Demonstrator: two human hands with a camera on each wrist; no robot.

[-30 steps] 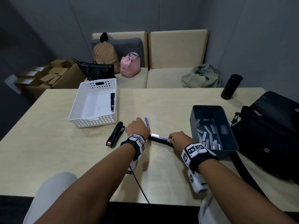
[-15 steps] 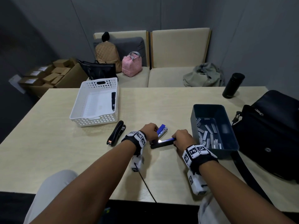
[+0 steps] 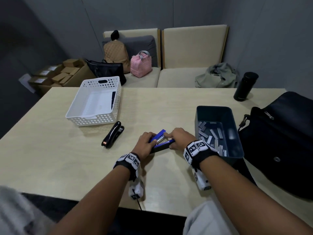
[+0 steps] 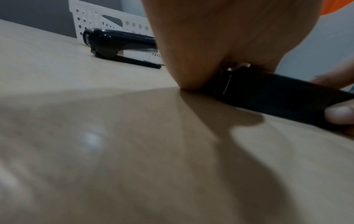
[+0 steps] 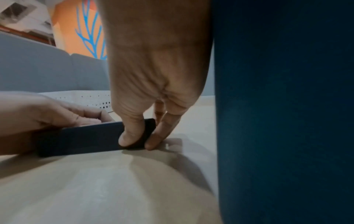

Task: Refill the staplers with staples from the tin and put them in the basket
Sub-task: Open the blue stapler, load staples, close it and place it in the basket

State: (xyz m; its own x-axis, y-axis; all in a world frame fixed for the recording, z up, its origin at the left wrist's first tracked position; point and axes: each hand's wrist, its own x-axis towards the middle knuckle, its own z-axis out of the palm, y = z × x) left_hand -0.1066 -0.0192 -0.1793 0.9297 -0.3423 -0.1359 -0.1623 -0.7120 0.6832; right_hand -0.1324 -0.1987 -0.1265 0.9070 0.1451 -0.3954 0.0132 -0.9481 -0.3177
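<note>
gripping the blue stapler (image 3: 160, 141) from both ends: left hand (image 3: 146, 144) curled round the hinge end, right hand (image 3: 180, 139) pinching the front tip between thumb and fingers. long axis running hand to hand, top arm tilted up, half open. tin (image 3: 237, 150) of staples just right of the right hand, nearer that one. basket (image 3: 94, 118) and black stapler (image 3: 112, 134) beyond the left.

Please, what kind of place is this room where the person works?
Probably an office meeting room or lounge corner, not a home. A plain light wood table stands before cushioned bench seats against grey padded walls, bags lie on the seats, and cardboard boxes are stacked in the corner.
</note>
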